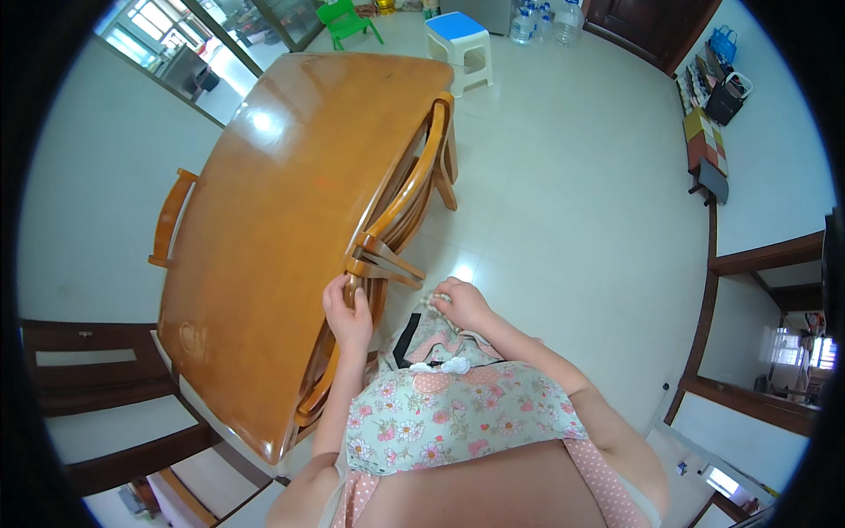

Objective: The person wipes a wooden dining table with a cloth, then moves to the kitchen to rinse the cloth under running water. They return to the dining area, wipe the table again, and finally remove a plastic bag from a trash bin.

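Observation:
My left hand [348,315] is on the top rail of a wooden chair [317,389] at the near right side of the wooden dining table [264,218]; its fingers curl over the rail. Beside it, at the right, my right hand [460,304] has its fingers bent around a string of pale beads [440,301]. A floral apron [462,412] covers my front, with a black strap [406,340] hanging between my hands. Whether the beads belong to the apron or to a bag, I cannot tell.
Another wooden chair [412,191] is tucked against the table ahead, and one more [173,214] is at its far left side. Past the table are a white stool with a blue seat [459,49], a green child's chair [343,21] and large plastic bottles [566,23]. Bags [726,99] line the right wall.

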Motion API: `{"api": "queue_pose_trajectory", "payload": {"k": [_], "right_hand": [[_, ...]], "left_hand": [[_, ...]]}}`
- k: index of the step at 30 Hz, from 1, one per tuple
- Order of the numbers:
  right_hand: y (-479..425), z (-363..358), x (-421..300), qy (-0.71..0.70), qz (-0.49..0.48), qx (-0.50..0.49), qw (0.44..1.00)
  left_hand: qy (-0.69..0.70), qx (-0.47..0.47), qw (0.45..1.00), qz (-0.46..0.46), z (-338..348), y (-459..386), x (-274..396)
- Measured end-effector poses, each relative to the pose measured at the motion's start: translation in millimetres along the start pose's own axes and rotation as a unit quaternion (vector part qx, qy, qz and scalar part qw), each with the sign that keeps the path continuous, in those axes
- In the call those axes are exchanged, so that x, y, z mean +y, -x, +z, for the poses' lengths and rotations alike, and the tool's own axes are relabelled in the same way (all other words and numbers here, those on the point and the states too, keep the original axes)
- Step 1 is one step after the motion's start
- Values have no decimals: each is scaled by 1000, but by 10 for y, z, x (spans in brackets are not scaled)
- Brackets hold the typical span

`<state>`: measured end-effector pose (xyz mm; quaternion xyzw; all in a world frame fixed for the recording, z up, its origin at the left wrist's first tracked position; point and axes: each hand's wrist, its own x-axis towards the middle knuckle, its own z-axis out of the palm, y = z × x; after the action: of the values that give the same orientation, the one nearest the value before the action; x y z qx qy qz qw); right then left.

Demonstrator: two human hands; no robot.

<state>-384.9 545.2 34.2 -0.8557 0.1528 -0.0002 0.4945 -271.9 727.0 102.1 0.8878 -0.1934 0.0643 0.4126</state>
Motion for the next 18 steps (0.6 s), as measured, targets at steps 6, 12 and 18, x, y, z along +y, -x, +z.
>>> {"api": "queue_pose_trajectory", "payload": {"k": [6, 12, 18], "right_hand": [[-201, -504, 540, -7, 73, 65, 995], [-712, -1372, 1305, 19, 158, 84, 984], [-1519, -2608, 1941, 54, 233, 99, 966]], "left_hand": [[49, -44, 996, 63, 636, -568, 619], [61, -62, 994, 69, 1605, -1420, 1142], [151, -115, 982, 14, 2603, -2329, 1703]]}}
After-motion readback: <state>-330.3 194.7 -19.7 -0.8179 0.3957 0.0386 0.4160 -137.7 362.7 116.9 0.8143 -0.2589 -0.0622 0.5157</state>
